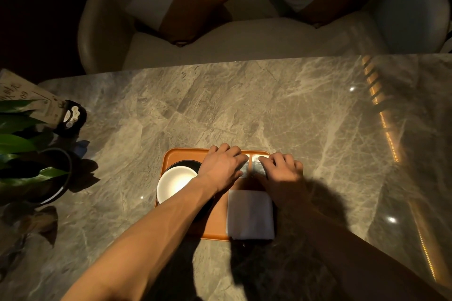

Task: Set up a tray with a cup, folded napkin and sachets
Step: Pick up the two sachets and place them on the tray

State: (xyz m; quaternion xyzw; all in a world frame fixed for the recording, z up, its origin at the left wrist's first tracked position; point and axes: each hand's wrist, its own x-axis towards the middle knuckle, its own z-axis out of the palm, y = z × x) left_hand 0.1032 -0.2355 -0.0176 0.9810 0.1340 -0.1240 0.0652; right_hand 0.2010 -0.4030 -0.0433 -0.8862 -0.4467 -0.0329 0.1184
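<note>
Orange tray (181, 154) — cup (176, 183), napkin (250, 214), sachets (256, 165) under both flat, unclosed grips.

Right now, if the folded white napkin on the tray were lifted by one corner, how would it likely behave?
The folded napkin looks thin and soft, so it would probably droop and begin to unfold. It seems light, likely sliding easily on the smooth orange tray. Its near edge overhangs the tray rim, so a nudge might shift it off.
</note>
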